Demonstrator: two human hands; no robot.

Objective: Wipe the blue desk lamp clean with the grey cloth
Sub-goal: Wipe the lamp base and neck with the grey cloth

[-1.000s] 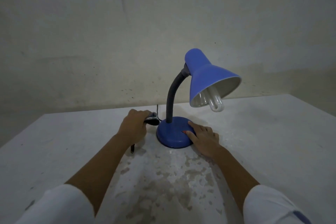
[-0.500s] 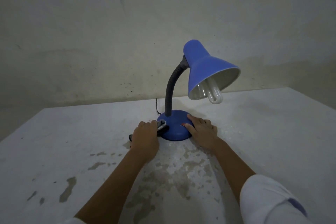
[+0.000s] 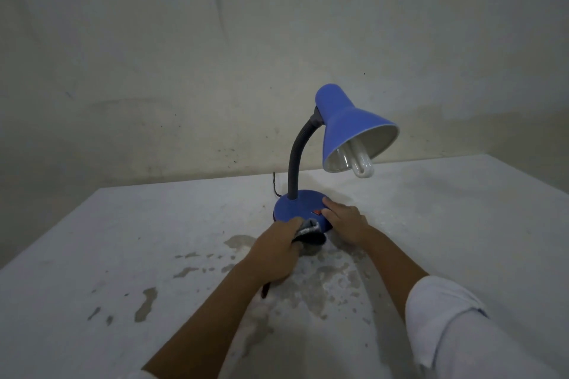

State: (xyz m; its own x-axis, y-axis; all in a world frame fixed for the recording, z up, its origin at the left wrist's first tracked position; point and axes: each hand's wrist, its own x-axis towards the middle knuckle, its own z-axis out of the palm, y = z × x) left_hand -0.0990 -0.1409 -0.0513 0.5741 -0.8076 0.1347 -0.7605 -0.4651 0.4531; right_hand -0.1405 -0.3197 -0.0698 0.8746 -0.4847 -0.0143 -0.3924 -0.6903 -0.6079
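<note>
Two hands work at the blue desk lamp [image 3: 338,144], upright on the bench [image 3: 123,240]: left hand [image 3: 277,244] fingers clenched around the grey cloth [image 3: 309,229] against the base's near rim, right hand [image 3: 345,221] spread flat on the base. Best to sweep the cloth around the rim while the right hand pins the base.

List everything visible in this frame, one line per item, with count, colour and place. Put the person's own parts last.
desk lamp: 1, blue shade and round base, black gooseneck, standing mid-table
bulb: 1, white, inside the shade
switch: 1, red, on the base top
power cord: 1, black, behind the base
cloth: 1, grey, against the base's near edge
table: 1, white, worn patches
wall: 1, off-white, behind
left hand: 1, gripping the cloth
right hand: 1, resting on the base
sleeve: 1, white, right arm
</note>
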